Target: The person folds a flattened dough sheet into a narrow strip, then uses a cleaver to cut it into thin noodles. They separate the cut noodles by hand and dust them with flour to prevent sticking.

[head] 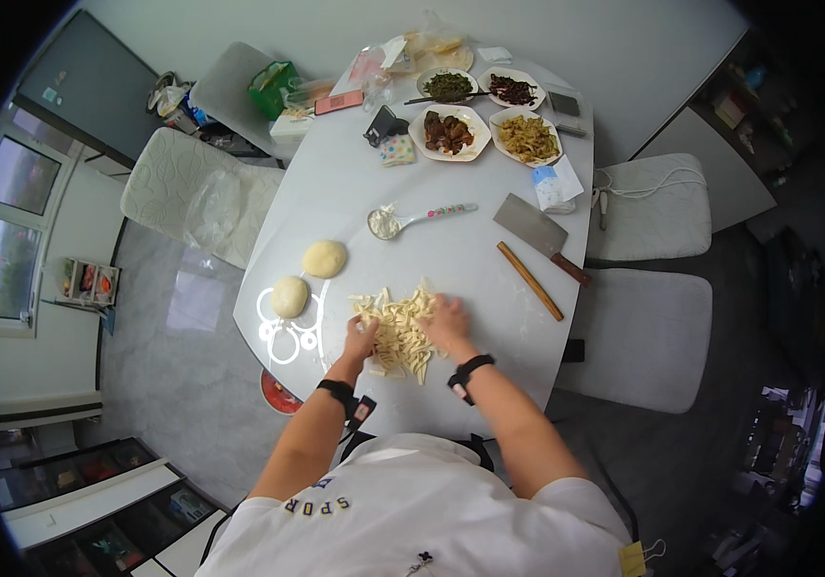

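A loose pile of cut dough noodles (402,332) lies on the table before me. My left hand (360,339) is at the pile's left edge, fingers partly curled. On the right side my right hand (448,324) touches the noodles, slightly blurred; whether either hand grips any strands is unclear. Two dough balls, one upper (324,259) and one lower (289,297), sit left of the pile. Beyond it lies a spoon with a flowered handle (448,210), its bowl holding white flour (384,222). A cleaver (532,225) and a wooden rolling pin (530,281) lie to the right.
Plates of cooked food, including a meat dish (448,134), stand at the far end with chopsticks (448,98). Near them are a black phone stand (382,126), a tissue pack (555,189) and plastic bags (434,50). Chairs (643,339) flank the grey-white table (340,180).
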{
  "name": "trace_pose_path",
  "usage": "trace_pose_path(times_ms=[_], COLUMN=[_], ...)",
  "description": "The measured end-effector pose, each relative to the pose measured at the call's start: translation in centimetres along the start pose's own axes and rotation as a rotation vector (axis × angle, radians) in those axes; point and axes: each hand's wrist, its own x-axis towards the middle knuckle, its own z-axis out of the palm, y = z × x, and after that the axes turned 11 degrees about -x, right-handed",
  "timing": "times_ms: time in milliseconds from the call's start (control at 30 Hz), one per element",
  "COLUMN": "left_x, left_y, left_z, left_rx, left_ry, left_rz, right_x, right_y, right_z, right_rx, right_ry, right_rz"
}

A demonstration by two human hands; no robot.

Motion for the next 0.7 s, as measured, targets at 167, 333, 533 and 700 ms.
trace_pose_path(times_ms=[167,333,533,700], left_x=[-3.4,-9.1,-10.9,-7.1], left_y=[5.3,9.8,11.8,7.8], left_z=[2.5,-1.5,-2.6,-4.4], left_rx=[-0.225,-0.176,-0.175,0.112], left_ry=[-0.285,-0.492,-0.551,-0.256], left_rz=[-0.133,0.204,0.413,0.396], right_x=[-0.8,-3.7,-6.1,-3.6], right_y=[-4.2,-2.3,-3.0,0.7], right_z=[0.8,-6.0,-11.3,-8.3], right_rx=[0.396,0.695,0.664,0.599], right_ry=[-0.037,0.003,0.086,0.163], right_rz=[-0.239,-0.495,-0.538,-0.448])
